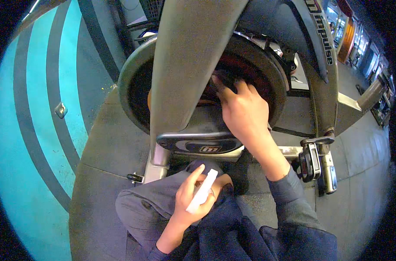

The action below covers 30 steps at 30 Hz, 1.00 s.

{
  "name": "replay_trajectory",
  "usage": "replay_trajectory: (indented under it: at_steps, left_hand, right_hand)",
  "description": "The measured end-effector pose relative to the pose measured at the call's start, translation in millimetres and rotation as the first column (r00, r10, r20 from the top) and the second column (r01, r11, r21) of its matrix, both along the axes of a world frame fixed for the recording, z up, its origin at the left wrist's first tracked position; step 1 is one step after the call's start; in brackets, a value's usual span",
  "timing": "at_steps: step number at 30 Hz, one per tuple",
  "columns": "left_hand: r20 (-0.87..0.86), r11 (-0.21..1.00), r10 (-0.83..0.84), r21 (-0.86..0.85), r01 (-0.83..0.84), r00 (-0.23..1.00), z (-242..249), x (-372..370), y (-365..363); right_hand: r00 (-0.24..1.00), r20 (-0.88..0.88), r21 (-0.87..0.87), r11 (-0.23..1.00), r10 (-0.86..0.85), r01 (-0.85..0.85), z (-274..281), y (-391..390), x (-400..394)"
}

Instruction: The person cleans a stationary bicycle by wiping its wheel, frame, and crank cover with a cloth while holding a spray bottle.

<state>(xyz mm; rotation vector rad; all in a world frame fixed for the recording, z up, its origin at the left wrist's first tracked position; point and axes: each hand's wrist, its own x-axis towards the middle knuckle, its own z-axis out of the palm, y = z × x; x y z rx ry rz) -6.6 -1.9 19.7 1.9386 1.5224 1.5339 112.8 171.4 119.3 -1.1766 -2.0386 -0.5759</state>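
My left hand [193, 198] is low in the middle, above my bent leg, wrapped round a white stick-like object [202, 191] that slants up to the right. Higher up, my right hand [243, 106] reaches into the dark round wheel [137, 82] of an exercise bike. Its fingers are bent at a dark piece [219, 80] inside the wheel; their tips are in shadow, and what they grip cannot be made out. The bike's thick grey frame tube [189, 56] runs down just left of this hand.
A pedal [310, 162] juts out at the right, beside the bike's base. A dark cover [202, 142] with a logo lies below the wheel. At the left, the turquoise striped surface [37, 87] carries a small metal fitting [60, 110]. More gym equipment [383, 100] stands far right.
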Motion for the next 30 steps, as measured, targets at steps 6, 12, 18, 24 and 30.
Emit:
replay_trajectory:
  at_steps: [6, 12, 18, 24, 30]
  left_hand:
    - [0.045, 1.000, 0.003, -0.013, -0.002, 0.999, -1, 1, -2]
    - [0.077, 1.000, -0.024, -0.018, 0.025, 0.997, 0, 0, -1]
    - [0.056, 1.000, -0.019, -0.022, 0.020, 0.998, -2, 0, -2]
    - [0.044, 0.999, 0.015, -0.038, -0.014, 0.999, -2, 2, -5]
    - [0.032, 1.000, -0.004, 0.002, 0.004, 0.999, -2, 1, -3]
  right_hand:
    - [0.999, -0.039, -0.014, 0.999, 0.032, -0.032, 0, -3, 13]
    - [0.998, -0.061, -0.040, 0.999, 0.004, -0.007, -8, -8, 25]
    - [0.999, -0.048, -0.011, 1.000, -0.011, 0.010, -4, -3, 0]
    - [0.998, -0.064, -0.071, 0.997, 0.005, -0.009, -1, -5, 3]
    - [0.991, -0.123, -0.094, 0.995, -0.048, 0.037, -12, -11, 24]
